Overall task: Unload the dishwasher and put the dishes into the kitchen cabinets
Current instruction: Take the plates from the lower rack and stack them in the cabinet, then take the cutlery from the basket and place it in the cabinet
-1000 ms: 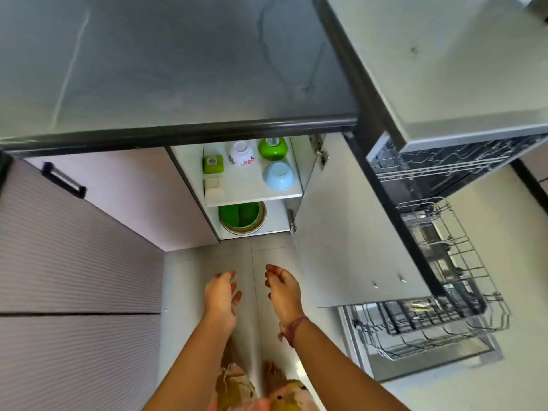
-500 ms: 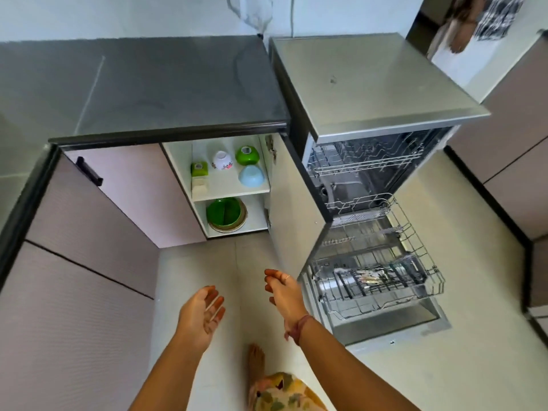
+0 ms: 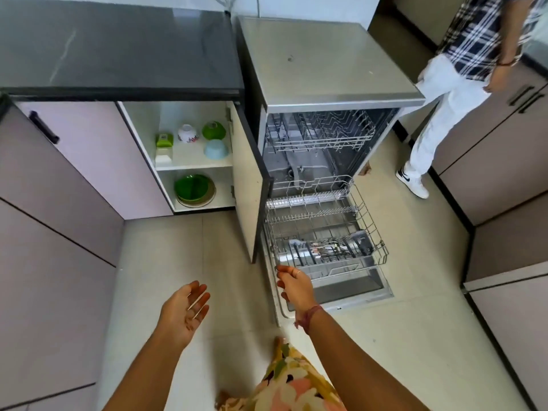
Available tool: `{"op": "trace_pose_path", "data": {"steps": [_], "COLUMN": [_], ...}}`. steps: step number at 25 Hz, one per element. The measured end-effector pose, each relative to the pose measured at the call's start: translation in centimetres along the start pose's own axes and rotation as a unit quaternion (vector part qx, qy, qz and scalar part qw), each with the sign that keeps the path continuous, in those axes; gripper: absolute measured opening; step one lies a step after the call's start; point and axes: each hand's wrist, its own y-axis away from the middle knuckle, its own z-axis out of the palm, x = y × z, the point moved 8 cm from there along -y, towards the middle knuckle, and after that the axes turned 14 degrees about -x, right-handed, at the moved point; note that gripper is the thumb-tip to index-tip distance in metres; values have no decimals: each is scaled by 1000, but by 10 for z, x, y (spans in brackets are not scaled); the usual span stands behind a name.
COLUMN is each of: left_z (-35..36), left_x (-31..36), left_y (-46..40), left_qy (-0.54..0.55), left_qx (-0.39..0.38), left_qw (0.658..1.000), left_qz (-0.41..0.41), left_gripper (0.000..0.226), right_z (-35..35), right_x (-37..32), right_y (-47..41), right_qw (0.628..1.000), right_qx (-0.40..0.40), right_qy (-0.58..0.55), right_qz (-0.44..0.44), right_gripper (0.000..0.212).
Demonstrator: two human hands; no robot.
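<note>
The dishwasher (image 3: 326, 63) stands open with its lower rack (image 3: 367, 229) pulled out over the dropped door. Cutlery (image 3: 326, 249) lies in the basket at the rack's front. The upper rack (image 3: 320, 132) sits inside. My right hand (image 3: 292, 284) hovers with loosely curled fingers just in front of the lower rack, holding nothing. My left hand (image 3: 185, 310) is held palm up over the floor, empty. The open cabinet (image 3: 192, 161) on the left holds a white bowl (image 3: 187, 132), a green bowl (image 3: 214, 129), a blue bowl (image 3: 216, 149) and green plates (image 3: 194, 188).
The cabinet door (image 3: 247, 185) swings out between the cabinet and the dishwasher. A dark countertop (image 3: 118, 43) runs above. Another person (image 3: 462, 69) in a plaid shirt and white trousers stands at the right by more cabinets (image 3: 504, 161). Tiled floor (image 3: 184, 247) lies in front.
My view has pulled back and up, showing more of the kitchen. My right hand has moved right toward the lower rack. My left hand has turned palm up.
</note>
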Motion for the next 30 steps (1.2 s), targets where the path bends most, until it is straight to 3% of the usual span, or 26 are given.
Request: {"op": "trace_pose_path", "data": {"steps": [9, 15, 20, 23, 26, 30], "left_z": [174, 308, 355, 359, 358, 367], "left_x": [-86, -146, -156, -152, -155, -180], "left_y": [-46, -94, -129, -164, -228, -336], "left_qy": [-40, -54, -175, -339, -521, -670], "left_qx": [-17, -23, -34, -46, -59, -50], "left_qw": [998, 995, 981, 937, 852, 741], "left_qz": [-35, -75, -82, -69, -17, 10], "left_gripper": [21, 14, 14, 8, 14, 38], "right_z": [-165, -285, -320, -319, -310, -297], "right_x": [7, -15, -24, -17, 5, 54], "right_y": [-39, -108, -151, -184, -237, -327], "right_qw": [998, 976, 949, 912, 867, 810], "right_qx": [-25, -57, -86, -99, -109, -131], "right_qy": [48, 209, 301, 393, 483, 568], "right_qz": [15, 21, 45, 56, 60, 67], "right_gripper": [19, 21, 28, 29, 34, 47]}}
